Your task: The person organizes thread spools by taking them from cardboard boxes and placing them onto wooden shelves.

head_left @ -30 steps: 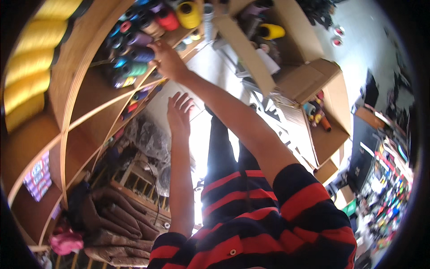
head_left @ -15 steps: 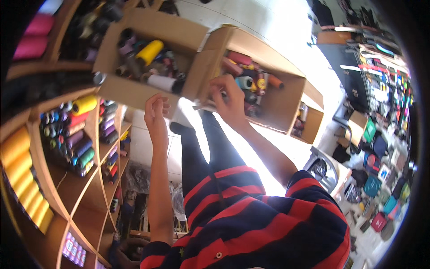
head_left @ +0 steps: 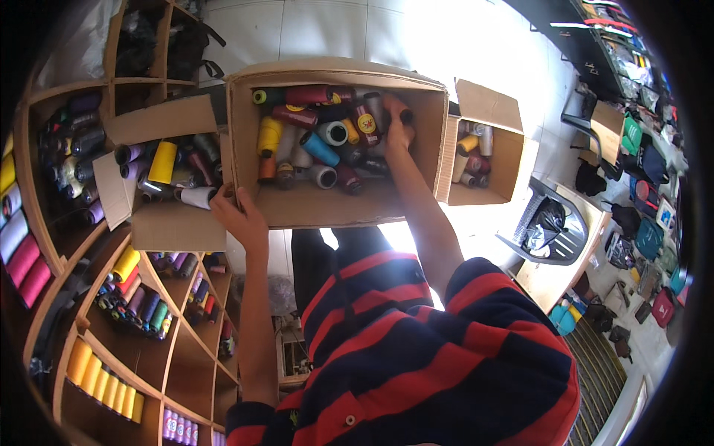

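Note:
A cardboard box (head_left: 335,215) stands open in front of me, full of jumbled thread cones in maroon, yellow, grey and blue. My left hand (head_left: 239,215) is closed on its near left corner, with the thumb up against the edge. Inside the box at the right, my right hand (head_left: 399,137) has its fingers around a thread cone (head_left: 404,115) with a dark end, partly hidden by the hand. A blue thread cone (head_left: 320,148) and a yellow one (head_left: 269,137) lie further left in the box.
Left of the box, another open carton (head_left: 178,230) holds a yellow cone and darker ones. A smaller carton (head_left: 491,195) with cones stands right. Wooden shelves (head_left: 111,357) with thread cones line the left side; a dark chair (head_left: 547,227) is at right.
My view has shifted, and the middle box now sits squarely before me. My left hand has come onto its corner, and my right hand has reached in among the cones.

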Action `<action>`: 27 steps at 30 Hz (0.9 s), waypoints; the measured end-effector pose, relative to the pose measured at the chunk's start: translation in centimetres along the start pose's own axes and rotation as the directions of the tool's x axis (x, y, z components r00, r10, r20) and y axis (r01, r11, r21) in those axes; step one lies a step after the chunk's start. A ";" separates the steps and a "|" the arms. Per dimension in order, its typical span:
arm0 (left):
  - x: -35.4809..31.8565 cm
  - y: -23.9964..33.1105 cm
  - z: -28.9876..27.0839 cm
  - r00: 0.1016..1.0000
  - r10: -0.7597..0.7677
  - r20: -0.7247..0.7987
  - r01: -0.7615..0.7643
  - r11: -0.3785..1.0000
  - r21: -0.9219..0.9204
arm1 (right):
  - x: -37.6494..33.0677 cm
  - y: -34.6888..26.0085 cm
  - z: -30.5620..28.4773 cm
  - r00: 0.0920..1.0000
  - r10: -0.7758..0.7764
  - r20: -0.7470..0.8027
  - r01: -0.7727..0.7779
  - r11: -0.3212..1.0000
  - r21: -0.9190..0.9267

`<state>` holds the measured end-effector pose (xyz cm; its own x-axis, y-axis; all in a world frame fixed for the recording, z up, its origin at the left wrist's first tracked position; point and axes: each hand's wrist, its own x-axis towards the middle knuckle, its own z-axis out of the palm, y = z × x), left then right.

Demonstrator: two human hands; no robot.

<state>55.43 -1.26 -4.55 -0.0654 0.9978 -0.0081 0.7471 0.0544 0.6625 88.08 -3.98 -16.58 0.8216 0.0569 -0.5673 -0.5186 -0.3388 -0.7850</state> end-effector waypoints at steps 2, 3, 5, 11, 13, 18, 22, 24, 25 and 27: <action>0.0 -0.1 0.0 1.000 0.018 0.003 -0.018 1.000 0.005 | 0.5 0.3 1.0 0.998 -0.028 -0.060 0.033 0.996 0.079; 0.0 -0.2 0.1 1.000 -0.002 -0.002 0.002 1.000 0.002 | -1.0 -1.7 2.5 0.983 0.051 -0.178 -0.038 0.997 0.071; 0.1 -0.2 0.3 0.999 -0.036 -0.013 0.035 0.999 -0.018 | -1.9 -2.8 3.2 0.943 0.014 -0.333 -0.044 0.996 -0.083; 0.4 0.8 -0.4 0.992 0.125 0.010 -0.125 0.979 0.158 | -5.2 -3.1 -0.7 0.897 -0.441 -0.034 0.420 0.874 -0.244; 0.6 2.1 -0.3 0.970 0.244 -0.015 -0.237 0.953 0.188 | -6.9 -4.1 -2.8 0.964 -0.212 0.161 0.238 0.957 -0.167; 1.5 8.5 2.1 0.855 0.479 0.199 -0.482 0.876 -0.037 | -11.9 -6.7 -4.5 0.869 -0.203 0.451 0.372 0.869 -0.326; 2.7 11.3 4.5 0.646 0.484 0.591 -0.475 0.860 -0.185 | -15.4 -8.9 -3.7 0.761 -0.088 0.643 0.341 0.897 -0.281; 2.8 9.8 6.1 0.694 0.461 0.552 -0.387 0.886 -0.254 | -15.9 -9.4 -3.2 0.745 -0.006 0.667 0.242 0.934 -0.262; 2.6 9.0 6.7 0.718 0.448 0.532 -0.343 0.894 -0.290 | -15.1 -8.9 -3.1 0.723 -0.023 0.690 0.235 0.948 -0.215; 2.6 8.9 6.8 0.785 0.313 0.534 -0.177 0.940 -0.291 | -11.4 -7.0 -2.5 0.687 -0.062 0.724 0.213 0.970 -0.120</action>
<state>66.42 2.03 -3.81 0.5357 0.8206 -0.1989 0.5218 -0.1365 0.8421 82.96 -4.59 -4.04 0.4252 0.7397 -0.5215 -0.2996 -0.4287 -0.8523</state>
